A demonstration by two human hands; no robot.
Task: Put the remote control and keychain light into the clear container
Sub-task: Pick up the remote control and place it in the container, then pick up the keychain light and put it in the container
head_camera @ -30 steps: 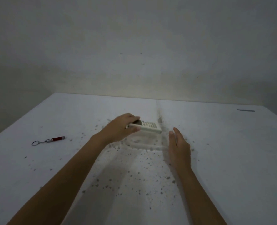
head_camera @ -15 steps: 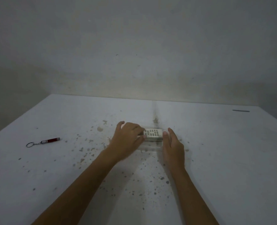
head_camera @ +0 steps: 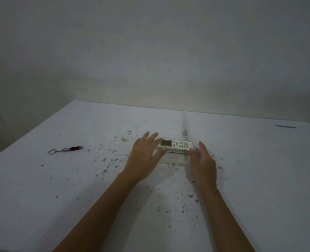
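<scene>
Now the white rectangular remote control (head_camera: 175, 144) lies across the clear plastic container (head_camera: 174, 158); both hands' grips open, empty; red keychain light (head_camera: 69, 149) likely next.

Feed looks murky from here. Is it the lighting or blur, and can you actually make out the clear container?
Head view: dim, flat lighting with dark corners, not blur; the remote control buttons and keychain light read sharply. The clear container is nearly invisible, only faint wall edges between left hand and right hand. Wide-angle lens splays the table edges.
</scene>
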